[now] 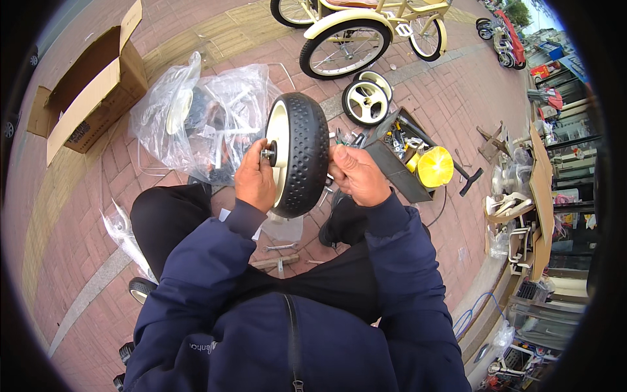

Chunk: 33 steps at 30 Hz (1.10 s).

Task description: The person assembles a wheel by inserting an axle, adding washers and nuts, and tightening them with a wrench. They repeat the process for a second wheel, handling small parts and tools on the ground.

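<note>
Forearms in dark blue sleeves rise from the near edge and bend inward, meeting at a small black wheel with a cream hub, held upright and edge-on at chest height above the brick paving. Left hand is curled against the hub side, its fingers closed round the short metal axle stub. Right hand grips the knobbly tyre from the other side, fingers folded tight on the tread. Just beyond the wheel, to the left, lies a clear plastic bag bulging with white parts. Right of it sits an open black toolbox with a round yellow disc inside. Farther left an open brown cardboard box lies tipped on its side. Farthest stands a cream bicycle, with a second small wheel just near of it.
</note>
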Motion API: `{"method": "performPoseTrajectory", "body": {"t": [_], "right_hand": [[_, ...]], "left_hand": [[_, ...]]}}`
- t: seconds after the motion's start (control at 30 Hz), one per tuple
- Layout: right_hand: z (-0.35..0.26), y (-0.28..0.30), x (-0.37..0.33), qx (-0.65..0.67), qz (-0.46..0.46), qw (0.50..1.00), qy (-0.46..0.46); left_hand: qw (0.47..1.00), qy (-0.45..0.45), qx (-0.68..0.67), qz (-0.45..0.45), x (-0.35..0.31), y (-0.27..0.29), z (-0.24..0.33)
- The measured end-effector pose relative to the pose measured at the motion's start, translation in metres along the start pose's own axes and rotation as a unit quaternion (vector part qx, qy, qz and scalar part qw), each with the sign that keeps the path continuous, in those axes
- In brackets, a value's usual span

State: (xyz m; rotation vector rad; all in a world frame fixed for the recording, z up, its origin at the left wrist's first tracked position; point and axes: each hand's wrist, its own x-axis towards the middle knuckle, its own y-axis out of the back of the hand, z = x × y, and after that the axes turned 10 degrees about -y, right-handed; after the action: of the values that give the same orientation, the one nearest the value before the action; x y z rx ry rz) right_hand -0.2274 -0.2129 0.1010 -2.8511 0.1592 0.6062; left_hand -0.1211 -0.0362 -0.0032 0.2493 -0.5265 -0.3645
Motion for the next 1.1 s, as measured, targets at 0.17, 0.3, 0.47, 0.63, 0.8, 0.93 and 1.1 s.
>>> {"method": "performPoseTrajectory", "body": {"t": [0.17, 0.3, 0.47, 0.63, 0.8, 0.93, 1.1], "right_hand": [[0.011, -0.022, 0.005, 0.039, 0.025, 0.992, 0.12], [0.014, -0.031, 0.009, -0.063, 0.085, 0.987, 0.124], [0.004, -0.023, 0.008, 0.053, 0.028, 0.993, 0.106], [-0.001, -0.016, 0.004, 0.114, 0.01, 0.991, 0.071], [0.001, -0.012, 0.008, 0.001, 0.009, 0.993, 0.114], [-0.001, 0.004, 0.007, -0.064, 0.069, 0.994, 0.058], [0.015, 0.02, 0.015, -0.364, 0.155, 0.918, 0.008]], "left_hand": [[0.991, 0.021, -0.12, -0.058, -0.004, 0.007, 0.002], [0.972, -0.047, -0.199, -0.113, -0.006, 0.011, 0.005], [0.965, -0.011, -0.248, -0.088, -0.005, 0.004, 0.0], [0.926, 0.093, -0.349, -0.11, 0.001, 0.007, -0.009], [0.912, 0.136, -0.369, -0.117, 0.005, 0.006, -0.015], [0.884, 0.169, -0.419, -0.119, 0.007, 0.012, -0.033], [0.929, 0.09, -0.332, -0.134, 0.007, 0.015, -0.054]]}}
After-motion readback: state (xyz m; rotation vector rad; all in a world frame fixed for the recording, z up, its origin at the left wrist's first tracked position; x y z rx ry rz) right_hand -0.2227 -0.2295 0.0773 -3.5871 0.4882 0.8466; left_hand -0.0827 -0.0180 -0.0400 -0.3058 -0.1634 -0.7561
